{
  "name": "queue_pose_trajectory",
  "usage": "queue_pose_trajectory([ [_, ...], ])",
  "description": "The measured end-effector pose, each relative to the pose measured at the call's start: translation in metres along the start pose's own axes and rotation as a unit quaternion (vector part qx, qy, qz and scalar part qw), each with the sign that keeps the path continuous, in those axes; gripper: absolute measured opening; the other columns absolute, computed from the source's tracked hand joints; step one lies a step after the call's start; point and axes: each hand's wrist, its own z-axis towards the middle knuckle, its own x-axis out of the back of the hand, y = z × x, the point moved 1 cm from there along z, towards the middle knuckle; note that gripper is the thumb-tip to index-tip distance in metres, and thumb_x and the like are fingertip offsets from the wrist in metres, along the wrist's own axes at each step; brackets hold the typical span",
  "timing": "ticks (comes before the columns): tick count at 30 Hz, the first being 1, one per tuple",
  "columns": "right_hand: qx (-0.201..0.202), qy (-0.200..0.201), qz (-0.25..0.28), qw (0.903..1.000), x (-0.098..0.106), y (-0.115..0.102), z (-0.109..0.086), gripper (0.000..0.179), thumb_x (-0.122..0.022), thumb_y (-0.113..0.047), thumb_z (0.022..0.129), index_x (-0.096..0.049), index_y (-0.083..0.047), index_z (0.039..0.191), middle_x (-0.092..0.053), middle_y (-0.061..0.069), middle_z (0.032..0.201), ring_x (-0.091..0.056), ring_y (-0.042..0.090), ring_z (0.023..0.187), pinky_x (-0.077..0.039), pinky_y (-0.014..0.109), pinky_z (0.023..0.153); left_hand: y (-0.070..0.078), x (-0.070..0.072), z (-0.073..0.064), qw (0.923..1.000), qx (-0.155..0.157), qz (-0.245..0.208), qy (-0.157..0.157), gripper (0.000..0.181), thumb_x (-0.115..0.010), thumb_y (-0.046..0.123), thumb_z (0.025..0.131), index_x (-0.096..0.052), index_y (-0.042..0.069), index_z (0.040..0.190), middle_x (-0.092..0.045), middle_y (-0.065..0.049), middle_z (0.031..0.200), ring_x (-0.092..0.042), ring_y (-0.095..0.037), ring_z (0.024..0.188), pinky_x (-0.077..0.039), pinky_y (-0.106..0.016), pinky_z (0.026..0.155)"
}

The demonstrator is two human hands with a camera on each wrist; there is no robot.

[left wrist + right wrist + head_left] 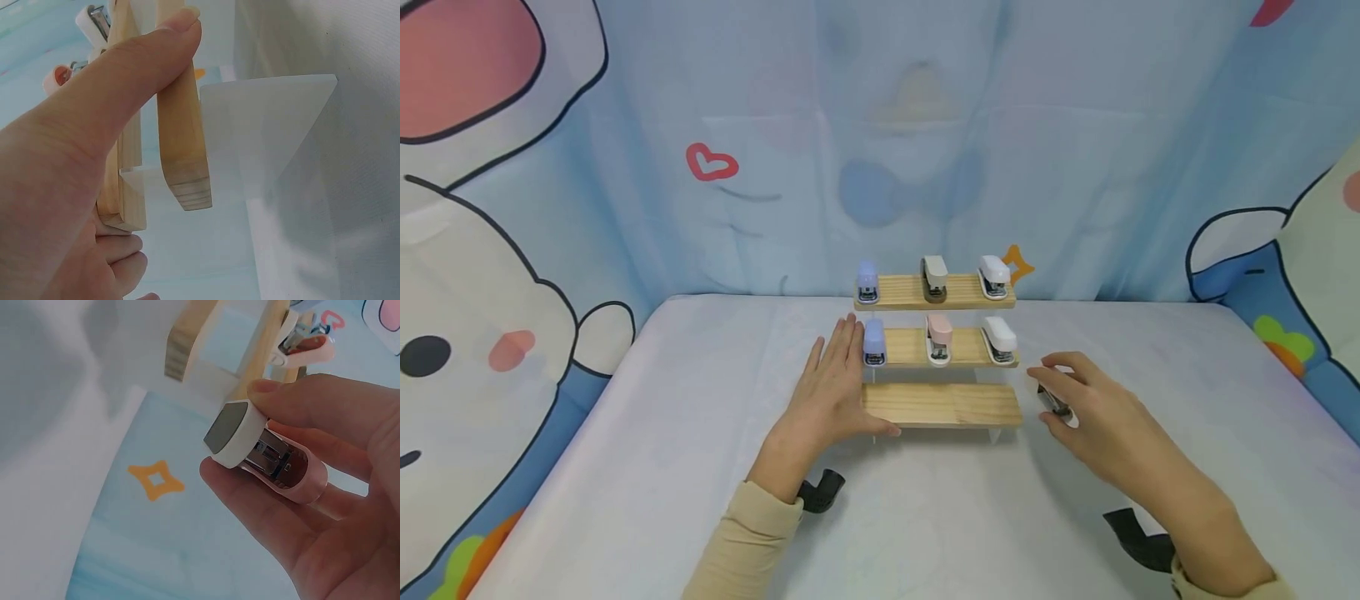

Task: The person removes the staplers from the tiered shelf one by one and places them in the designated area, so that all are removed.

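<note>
A three-tier wooden display rack [955, 406] stands on the table, its lowest plank bare. My left hand [827, 396] rests against its left end, fingers straight along the side. The left thumb [134, 69] lies across the front of the lowest plank. Off the rack's right side, my right hand [1093, 417] pinches a mini stapler [300, 469] between thumb and fingers. It has a pink top and a white base with a grey underside, which faces the right wrist camera. On the middle plank are a purple stapler [874, 342], a pink stapler [938, 337] and a white stapler [1000, 340].
The top plank [902, 292] carries another purple stapler [867, 282], a grey-white stapler [934, 277] and a white stapler [994, 277]. Translucent side panels [262, 119] support the planks. A white cloth [715, 500] covers the table, and a blue cartoon curtain [887, 125] hangs behind.
</note>
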Motion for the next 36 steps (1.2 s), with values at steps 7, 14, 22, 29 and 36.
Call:
queue_pose_trajectory([
  [7, -0.02, 0.013, -0.004, 0.9997, -0.001, 0.017, 0.004, 0.053, -0.082, -0.001, 0.075, -0.063, 0.003, 0.125, -0.054, 0.024, 0.125, -0.065, 0.03, 0.081, -0.056, 0.04, 0.06, 0.0, -0.001, 0.001, 1.0, -0.002, -0.001, 0.002, 0.144, -0.085, 0.067, 0.059, -0.005, -0.001, 0.158, -0.002, -0.018, 0.167, -0.004, -0.029, 0.156, -0.008, -0.049, 0.127],
  [14, -0.05, 0.01, -0.01, 0.9987, -0.005, 0.03, 0.01, 0.054, -0.081, -0.001, 0.076, -0.061, 0.005, 0.126, -0.052, 0.027, 0.127, -0.065, 0.037, 0.089, -0.058, 0.05, 0.069, 0.0, -0.001, 0.0, 1.0, -0.004, 0.0, 0.005, 0.145, -0.086, 0.066, 0.059, -0.003, -0.001, 0.158, -0.002, -0.018, 0.167, -0.003, -0.028, 0.156, -0.009, -0.05, 0.127],
  [22, -0.05, 0.025, -0.016, 0.9983, -0.013, 0.046, 0.017, 0.053, -0.08, 0.0, 0.077, -0.061, 0.007, 0.126, -0.052, 0.028, 0.127, -0.064, 0.04, 0.092, -0.057, 0.054, 0.071, 0.0, -0.001, 0.001, 1.0, -0.001, -0.004, 0.001, 0.145, -0.086, 0.065, 0.06, -0.003, -0.001, 0.158, -0.001, -0.017, 0.167, -0.003, -0.028, 0.156, -0.008, -0.05, 0.127],
  [29, -0.064, 0.017, -0.02, 0.9976, -0.018, 0.056, 0.022, 0.054, -0.078, 0.001, 0.078, -0.059, 0.008, 0.128, -0.05, 0.029, 0.128, -0.062, 0.043, 0.095, -0.056, 0.056, 0.073, -0.001, -0.001, 0.001, 1.0, 0.0, -0.002, -0.001, 0.144, -0.085, 0.067, 0.06, -0.004, -0.001, 0.158, -0.002, -0.017, 0.167, -0.003, -0.028, 0.156, -0.007, -0.048, 0.127],
  [36, -0.071, -0.012, -0.029, 0.997, -0.025, 0.068, 0.028, 0.05, -0.077, 0.0, 0.08, -0.06, 0.009, 0.126, -0.05, 0.03, 0.127, -0.063, 0.042, 0.095, -0.056, 0.055, 0.074, -0.001, -0.001, 0.001, 1.0, 0.0, -0.003, 0.0, 0.145, -0.085, 0.067, 0.059, -0.005, -0.001, 0.158, -0.002, -0.017, 0.167, -0.003, -0.028, 0.156, -0.008, -0.048, 0.127],
])
